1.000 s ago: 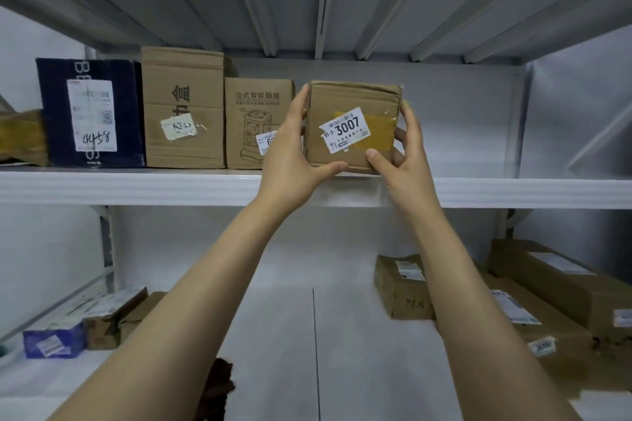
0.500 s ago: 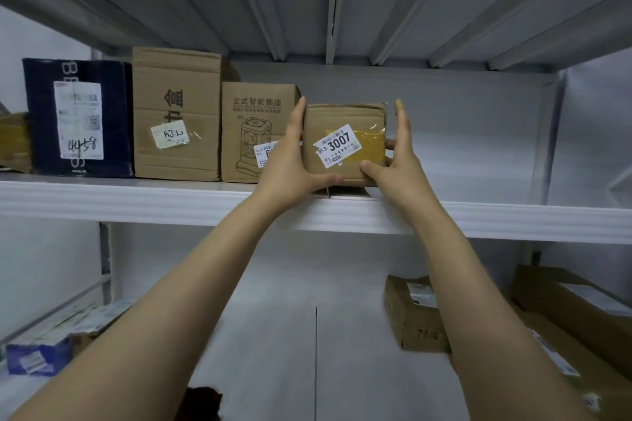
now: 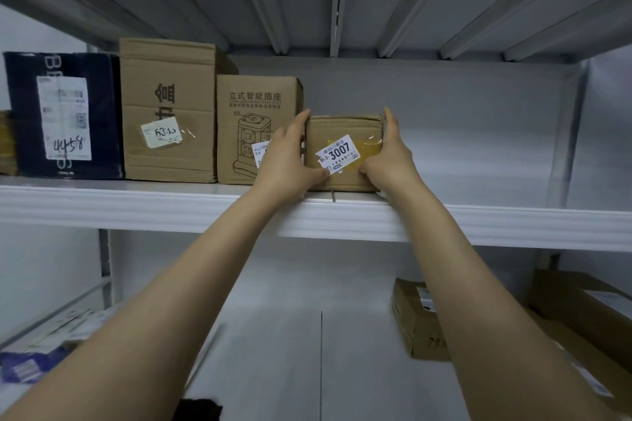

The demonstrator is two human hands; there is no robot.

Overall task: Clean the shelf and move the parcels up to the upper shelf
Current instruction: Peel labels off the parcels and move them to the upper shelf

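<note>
A small brown parcel (image 3: pixel 342 135) with a white label reading 3007 rests on the upper shelf (image 3: pixel 478 222), just right of a socket-print box (image 3: pixel 253 102). My left hand (image 3: pixel 285 155) grips its left side and my right hand (image 3: pixel 390 154) grips its right side, thumbs on the front face. On the lower shelf (image 3: pixel 290 335), more brown parcels lie at the right (image 3: pixel 415 321) and small parcels at the left (image 3: pixel 30 362).
Left along the upper shelf stand a tall cardboard box (image 3: pixel 167 109) and a dark blue box (image 3: pixel 65 116) marked 4458. The upper shelf's right half is bare. A dark cloth (image 3: pixel 198 408) lies at the bottom edge. A larger flat box (image 3: pixel 581 304) sits far right below.
The parcel held in both hands went down and back onto the upper shelf, and now sits on it beside the socket-print box. Both hands stay on it.
</note>
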